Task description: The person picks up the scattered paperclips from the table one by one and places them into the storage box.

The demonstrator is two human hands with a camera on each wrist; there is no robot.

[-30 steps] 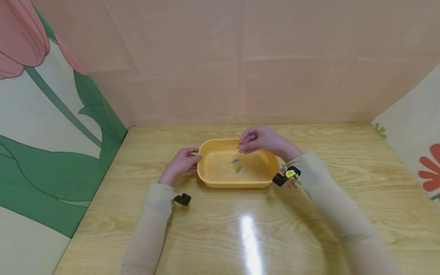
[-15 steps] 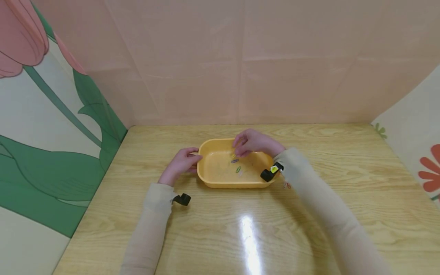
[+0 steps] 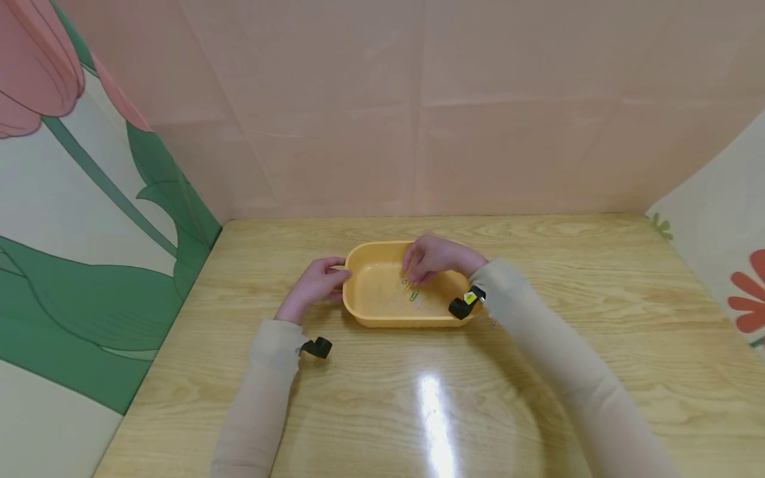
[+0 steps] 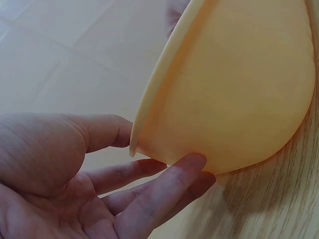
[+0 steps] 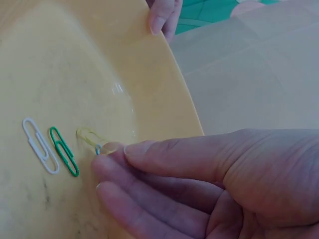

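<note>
A shallow yellow plastic basin sits on the wooden table. My left hand holds its left end, the thumb at the rim and the fingers against the outer wall. My right hand reaches down into the basin, thumb and index fingertips pinched together near the bottom. A small bluish paper clip end pokes out at those fingertips, and a yellow paper clip runs up to them; I cannot tell which clip is pinched. Beside them lie a green paper clip and a white paper clip.
A small bit of the paper clips shows on the table by the basin's right end, mostly hidden behind the right forearm. A pink wall rises behind the table, with flower-patterned panels at both sides.
My right hand has moved left and down into the basin with a yellow paper clip, now low beside the others. The purple clip there is now mostly covered. The left hand has stayed put.
</note>
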